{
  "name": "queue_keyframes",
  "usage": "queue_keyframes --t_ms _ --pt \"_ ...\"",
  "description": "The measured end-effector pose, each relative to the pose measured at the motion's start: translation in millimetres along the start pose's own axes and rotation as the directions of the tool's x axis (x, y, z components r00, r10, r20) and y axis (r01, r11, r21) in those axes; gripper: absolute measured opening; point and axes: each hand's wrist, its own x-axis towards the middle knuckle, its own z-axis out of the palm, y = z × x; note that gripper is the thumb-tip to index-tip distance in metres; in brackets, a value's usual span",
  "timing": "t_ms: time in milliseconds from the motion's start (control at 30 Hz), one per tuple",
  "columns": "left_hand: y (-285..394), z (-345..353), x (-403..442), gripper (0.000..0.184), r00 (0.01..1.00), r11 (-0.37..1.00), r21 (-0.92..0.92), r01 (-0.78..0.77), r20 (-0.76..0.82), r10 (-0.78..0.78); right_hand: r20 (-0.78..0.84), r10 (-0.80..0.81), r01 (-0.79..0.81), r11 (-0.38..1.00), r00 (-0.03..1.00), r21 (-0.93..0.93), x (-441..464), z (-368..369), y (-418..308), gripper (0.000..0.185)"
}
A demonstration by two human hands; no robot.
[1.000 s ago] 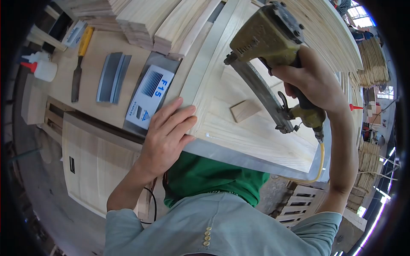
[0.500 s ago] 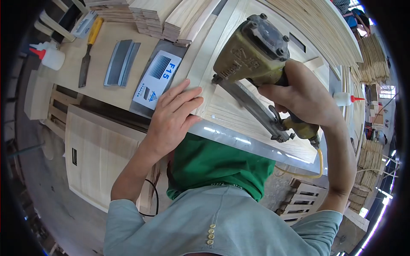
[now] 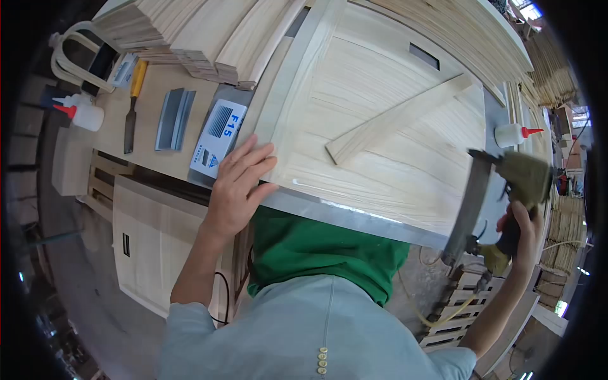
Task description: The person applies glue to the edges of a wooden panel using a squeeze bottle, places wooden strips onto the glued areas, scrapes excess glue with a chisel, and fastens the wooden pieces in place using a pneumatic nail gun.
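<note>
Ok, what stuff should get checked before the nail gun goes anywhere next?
1. Right hand holding the nail gun: ok.
2. Nail gun well apart from the left hand: ok.
3. Left fingers resting on the panel: ok, near its edge.
4. Wood strip straight on the panel: not ok, it lies slanted.
5. Glue bottle off the panel: ok, it's beside it.
6. Nails inside the gun: cannot tell, they're hidden.

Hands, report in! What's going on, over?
Left hand resting on pale wooden panel. Right hand gripping olive-green metal staple gun. Loose pale wooden strip lying slantwise on panel.
</note>
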Motion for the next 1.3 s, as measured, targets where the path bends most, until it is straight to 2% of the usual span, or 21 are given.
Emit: queue_keyframes --t_ms 167,400,500,667,700,767,800,833,867,900,933,967,1000,1067,1167,1300 --pt "9.5 -5.0 4.4 0.044 0.997 0.999 0.029 0.044 0.056 -0.046 -0.177 0.142 -0.091 0.958 0.974 0.271 6.9 -81.6 106.5 0.026" --pt "37.5 -19.3 21.5 0.041 0.965 0.98 0.123 0.159 0.192 -0.181 -0.089 0.315 -0.232 0.836 0.945 0.498 23.6 -134.8 211.6 0.022" --pt "49.4 -25.1 30.4 0.04 0.938 0.964 0.167 0.207 0.245 -0.244 -0.024 0.312 -0.254 0.815 0.95 0.521 36.7 -138.4 237.0 0.025" --pt "53.5 -25.5 34.8 0.036 0.934 0.957 0.199 0.212 0.248 -0.258 0.122 0.338 -0.352 0.792 0.933 0.499 61.6 -142.5 260.8 0.026" --pt "52.8 -24.3 35.8 0.034 0.936 0.96 0.193 0.204 0.249 -0.249 0.011 0.346 -0.299 0.795 0.938 0.527 61.4 -126.6 245.9 0.029" --pt "56.0 -23.8 35.7 0.03 0.93 0.95 0.17 0.263 0.217 -0.297 -0.036 0.329 -0.303 0.903 0.944 0.306 60.3 -128.9 234.3 0.035" --pt "57.1 -25.0 37.1 0.028 0.929 0.947 0.155 0.283 0.201 -0.31 -0.194 0.17 -0.162 0.985 0.966 0.054 60.9 -122.8 234.6 0.037" --pt "59.5 -26.0 36.4 0.027 0.931 0.941 0.149 0.304 0.162 -0.327 -0.306 -0.015 -0.057 0.973 0.952 -0.225 60.3 -118.6 235.3 0.039" --pt "60.4 -26.9 34.7 0.026 0.935 0.941 0.133 0.312 0.132 -0.329 -0.219 0.206 -0.261 0.928 0.954 -0.267 59.5 -126.9 227.3 0.04" --pt "56.3 -26.6 31.6 0.025 0.947 0.943 0.148 0.297 0.084 -0.311 -0.268 0.119 -0.175 0.964 0.956 -0.199 53.4 -118.3 221.7 0.043" --pt "49.5 -23.5 25.9 0.023 0.956 0.948 0.147 0.283 0.041 -0.292 -0.295 0.283 -0.372 0.874 0.913 -0.312 51.0 -120.7 208.2 0.047" --pt "38.6 -23.0 19.0 0.023 0.957 0.954 0.097 0.284 0.024 -0.288 -0.314 0.106 -0.203 0.934 0.943 -0.293 48.1 -119.8 223.9 0.048" --pt "31.3 -20.9 16.8 0.022 0.956 0.954 0.058 0.293 -0.004 -0.294 -0.3 0.043 -0.164 0.905 0.953 -0.392 47.3 -122.4 227.1 0.048" --pt "36.2 -18.4 21.9 0.022 0.968 0.967 0.058 0.25 0.02 -0.251 -0.424 0.063 -0.259 0.868 0.904 -0.423 39.6 -120.9 202.4 0.043" --pt "40.3 -5.7 40.7 0.021 0.978 0.977 0.038 0.209 -0.019 -0.208 -0.554 -0.056 -0.167 0.924 0.831 -0.344 67.3 -137.1 191.8 0.04" --pt "46.1 6.8 57.5 0.021 0.977 0.979 -0.068 0.194 -0.072 -0.199 -0.518 -0.231 -0.094 0.845 0.824 -0.527 119.0 -147.9 182.0 0.039"
